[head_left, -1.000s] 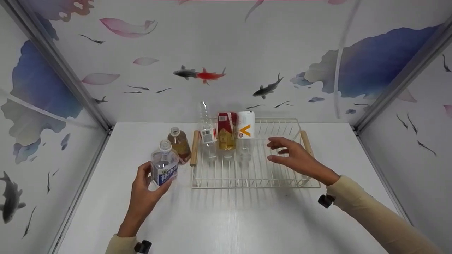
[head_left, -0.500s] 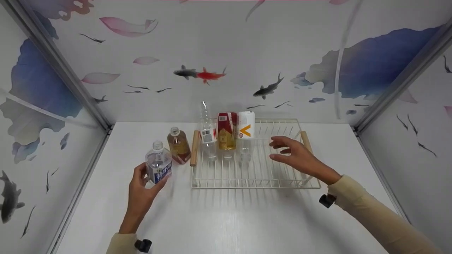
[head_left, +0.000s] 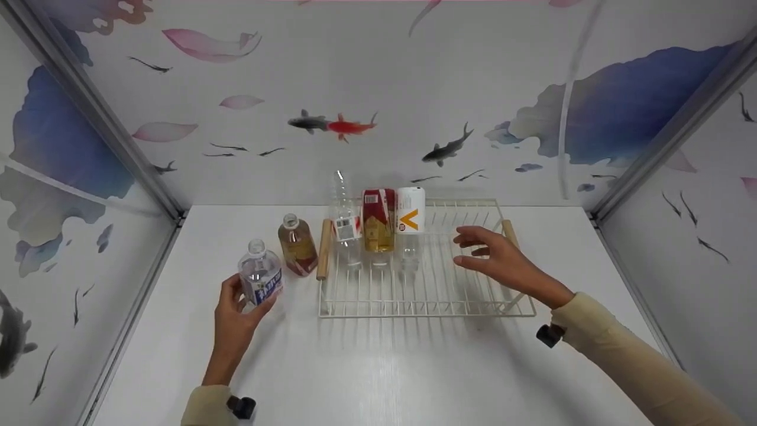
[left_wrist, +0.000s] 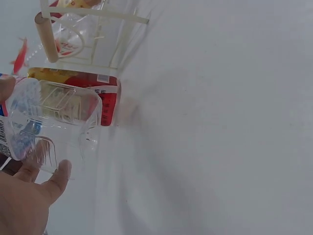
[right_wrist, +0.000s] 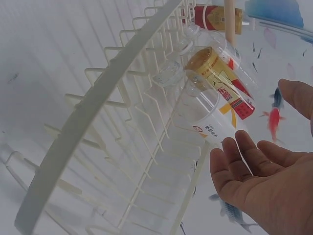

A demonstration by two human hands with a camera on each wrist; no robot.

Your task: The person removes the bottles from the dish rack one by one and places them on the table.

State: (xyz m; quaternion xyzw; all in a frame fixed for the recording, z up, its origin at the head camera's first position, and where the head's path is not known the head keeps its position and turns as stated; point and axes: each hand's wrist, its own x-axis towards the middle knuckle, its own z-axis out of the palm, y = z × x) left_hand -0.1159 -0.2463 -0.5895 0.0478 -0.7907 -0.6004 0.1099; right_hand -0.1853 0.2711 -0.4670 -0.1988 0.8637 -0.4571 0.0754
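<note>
In the head view my left hand [head_left: 236, 316] grips a clear plastic bottle [head_left: 260, 275] with a blue and white label, upright and without a cap. The left wrist view shows its clear base [left_wrist: 73, 112], with a thumb and fingers around its side. Just behind it, a brown-tinted plastic bottle [head_left: 298, 247] stands on the table beside the rack. My right hand [head_left: 497, 260] is held over the right part of the wire dish rack [head_left: 437, 309], fingers apart and holding nothing. In the right wrist view a white-labelled bottle [right_wrist: 210, 117] is beyond its fingertips.
Several bottles lean in the rack's left half, necks down: a clear one [head_left: 346, 228], a red and gold one [head_left: 378, 219] and a white-labelled one. Wooden handles [head_left: 323, 248] flank the rack. Patterned panels [head_left: 378, 71] enclose the white table [head_left: 378, 373].
My left hand has moved left with the bottle, away from the rack and the brown-tinted bottle. The right hand has shifted very slightly to the right.
</note>
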